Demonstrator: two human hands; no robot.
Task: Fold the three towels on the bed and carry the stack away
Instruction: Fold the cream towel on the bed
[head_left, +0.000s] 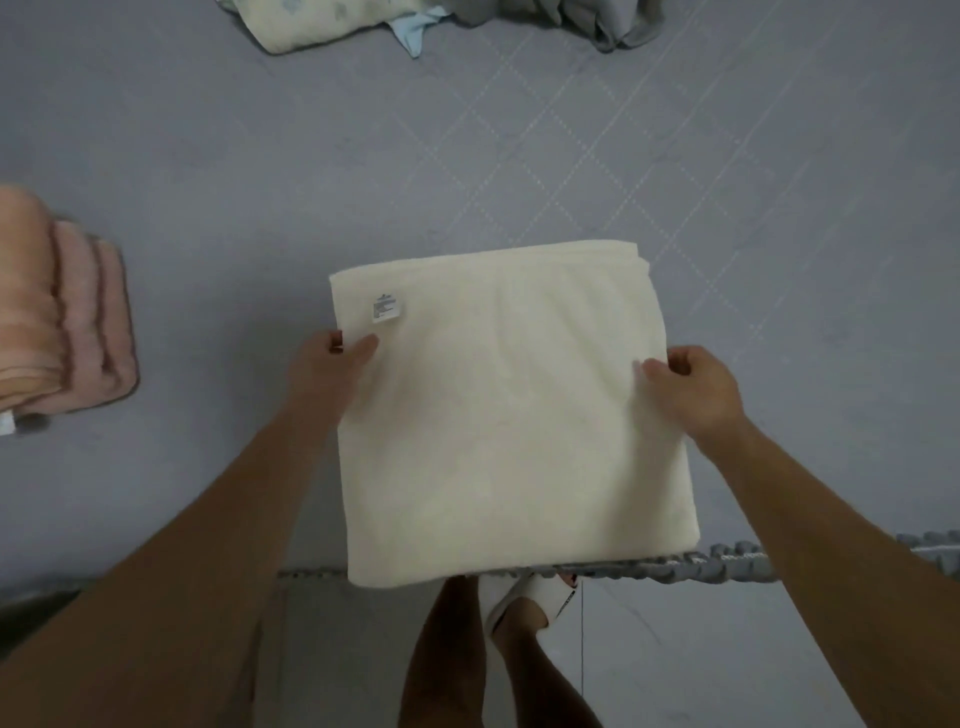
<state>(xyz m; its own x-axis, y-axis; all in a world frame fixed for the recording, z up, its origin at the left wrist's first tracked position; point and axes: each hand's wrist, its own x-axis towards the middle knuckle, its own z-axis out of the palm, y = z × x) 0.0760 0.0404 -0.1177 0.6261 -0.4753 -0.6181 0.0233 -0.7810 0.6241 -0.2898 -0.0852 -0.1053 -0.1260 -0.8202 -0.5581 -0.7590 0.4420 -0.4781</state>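
Left hand (332, 364) and right hand (691, 384) pinch opposite edges of the folded cream towel (509, 415) between them.

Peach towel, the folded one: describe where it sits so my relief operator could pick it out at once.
Start at the grey bed cover that fills the view, then follow it to its far left edge, left of the left hand. The peach towel lies there, folded into stacked layers and partly cut off by the frame. Its pink-orange colour sets it apart from the flat cream towel that both hands hold.
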